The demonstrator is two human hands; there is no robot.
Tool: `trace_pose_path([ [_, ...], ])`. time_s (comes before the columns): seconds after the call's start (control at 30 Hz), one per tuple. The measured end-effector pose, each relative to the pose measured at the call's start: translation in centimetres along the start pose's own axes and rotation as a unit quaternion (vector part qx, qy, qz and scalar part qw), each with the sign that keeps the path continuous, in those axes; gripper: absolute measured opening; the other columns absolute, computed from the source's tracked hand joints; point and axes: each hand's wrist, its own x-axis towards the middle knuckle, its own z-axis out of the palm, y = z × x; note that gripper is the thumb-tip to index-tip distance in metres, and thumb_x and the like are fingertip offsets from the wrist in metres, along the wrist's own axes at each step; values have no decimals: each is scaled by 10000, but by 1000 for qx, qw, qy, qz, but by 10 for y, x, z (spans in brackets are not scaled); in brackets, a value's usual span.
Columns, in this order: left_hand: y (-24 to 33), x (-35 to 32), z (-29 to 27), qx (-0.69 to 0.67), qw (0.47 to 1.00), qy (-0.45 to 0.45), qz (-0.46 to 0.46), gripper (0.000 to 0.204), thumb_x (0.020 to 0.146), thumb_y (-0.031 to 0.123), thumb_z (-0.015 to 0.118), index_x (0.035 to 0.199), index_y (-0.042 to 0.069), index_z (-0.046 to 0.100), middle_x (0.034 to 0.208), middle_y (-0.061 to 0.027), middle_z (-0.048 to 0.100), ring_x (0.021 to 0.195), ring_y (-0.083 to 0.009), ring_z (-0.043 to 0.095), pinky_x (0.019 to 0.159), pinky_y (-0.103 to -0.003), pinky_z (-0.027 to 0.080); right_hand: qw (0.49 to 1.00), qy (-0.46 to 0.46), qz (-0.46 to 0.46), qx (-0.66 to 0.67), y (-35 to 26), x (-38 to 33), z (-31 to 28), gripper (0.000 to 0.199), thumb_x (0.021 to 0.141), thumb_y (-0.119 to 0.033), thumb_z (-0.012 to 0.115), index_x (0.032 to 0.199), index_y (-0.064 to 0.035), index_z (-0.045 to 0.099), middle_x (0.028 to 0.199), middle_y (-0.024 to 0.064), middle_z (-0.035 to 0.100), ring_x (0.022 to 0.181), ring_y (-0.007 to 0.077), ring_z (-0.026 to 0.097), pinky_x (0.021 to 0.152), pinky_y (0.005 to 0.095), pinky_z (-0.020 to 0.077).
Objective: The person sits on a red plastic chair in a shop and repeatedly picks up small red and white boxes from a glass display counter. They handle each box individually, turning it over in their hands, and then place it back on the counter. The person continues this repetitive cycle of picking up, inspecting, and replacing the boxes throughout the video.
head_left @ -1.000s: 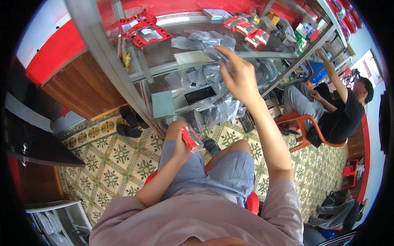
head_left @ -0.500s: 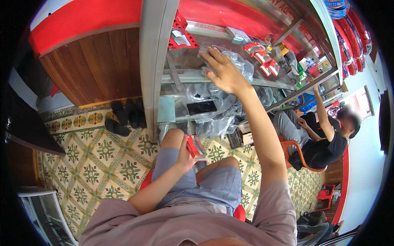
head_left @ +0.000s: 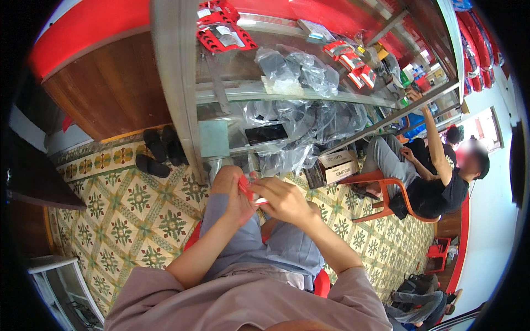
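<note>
Above my lap, my left hand (head_left: 238, 207) is closed around a small red-and-white package (head_left: 246, 188). My right hand (head_left: 283, 202) has its fingers bent over the same package from the other side and covers most of it. In front of me, the glass case's upper shelf holds clear plastic bags (head_left: 298, 69) with dark parts inside and red packets (head_left: 223, 34). On the lower shelf lie a black phone (head_left: 266, 133) and more crumpled plastic bags (head_left: 331, 118).
The metal post (head_left: 175, 94) of the case rises ahead on my left. Black sandals (head_left: 157, 151) lie on the tiled floor. Cardboard boxes (head_left: 338, 165) stand beside the case. At the right, a person (head_left: 430, 171) sits on an orange chair (head_left: 406, 198), one hand reaching into the case.
My right hand has come down from the bags on the upper shelf to the red-and-white package in my left hand. The view has shifted slightly.
</note>
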Motion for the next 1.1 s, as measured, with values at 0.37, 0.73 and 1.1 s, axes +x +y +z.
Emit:
trace_pose_path([
  [0.37, 6, 4, -11, 20, 994, -25, -104, 691, 897, 636, 253, 1360, 138, 377, 1181, -178, 556, 1041, -269, 556, 874, -379, 400, 831, 449, 94, -315, 164, 78, -177, 342, 786, -53, 617, 1120, -22, 549, 1082, 189, 538, 1007, 348, 519, 879, 390, 406],
  [0.73, 1, 4, -5, 288, 951, 44, -103, 569, 930, 553, 292, 1314, 144, 390, 1131, -115, 581, 1022, -221, 557, 881, -345, 378, 858, 241, 211, -403, 252, 82, -197, 423, 812, -271, 564, 1190, -88, 522, 1124, 178, 543, 1039, 355, 529, 884, 475, 405],
  [1.1, -29, -7, -42, 897, 434, -83, -10, 472, 846, 360, 565, 1215, 80, 475, 959, -167, 627, 949, -307, 594, 825, -434, 434, 798, 376, 417, 220, 115, -131, 66, 168, 887, -103, 552, 998, 22, 568, 891, 105, 635, 733, 195, 609, 692, 289, 481],
])
